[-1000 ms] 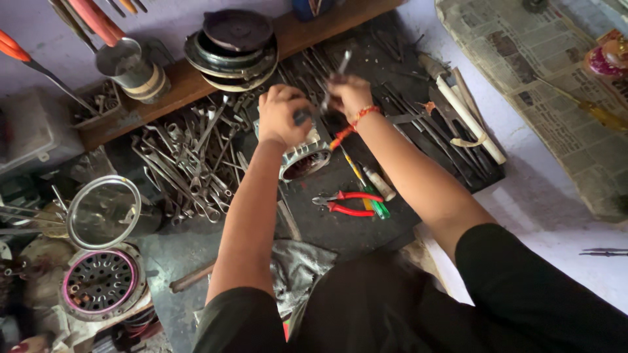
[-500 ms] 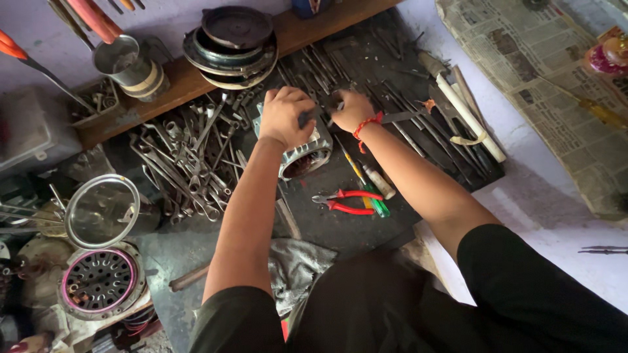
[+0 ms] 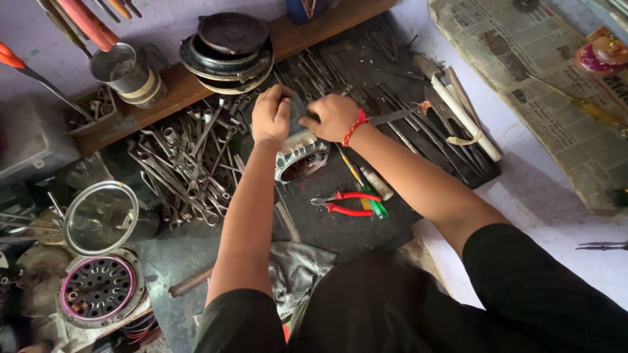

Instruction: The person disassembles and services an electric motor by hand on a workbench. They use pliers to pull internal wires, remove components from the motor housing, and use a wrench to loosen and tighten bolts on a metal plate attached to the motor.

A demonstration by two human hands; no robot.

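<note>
**Both hands closed on the motor housing at bench centre**

Your left hand (image 3: 271,114) is curled over the top left of the round metal motor housing (image 3: 299,158), fingers folded down onto its upper edge. Your right hand (image 3: 333,116) is closed on the top right of the same part, with a red thread band (image 3: 354,127) at the wrist. Between the two hands sits a small dark piece; can't tell what it is or which hand actually grips it.

The housing stands on the dark mat (image 3: 340,225), open face tilted toward you, rim bright, dark inside.

Around it:
- Pile of spanners (image 3: 186,167) just left of the housing, spread across the mat.
- Red-handled pliers (image 3: 343,204) lying flat just below the housing, near your right forearm. A green-handled screwdriver (image 3: 373,206) touches them on the right.
- Stack of dark round covers (image 3: 229,49) on the wooden shelf (image 3: 176,91) above your hands.
- Metal cup (image 3: 124,68) on the same shelf, further left.
- Grey rag (image 3: 297,265) near your left elbow.
- Newspaper (image 3: 523,59) at the far right, well apart from the work.
</note>
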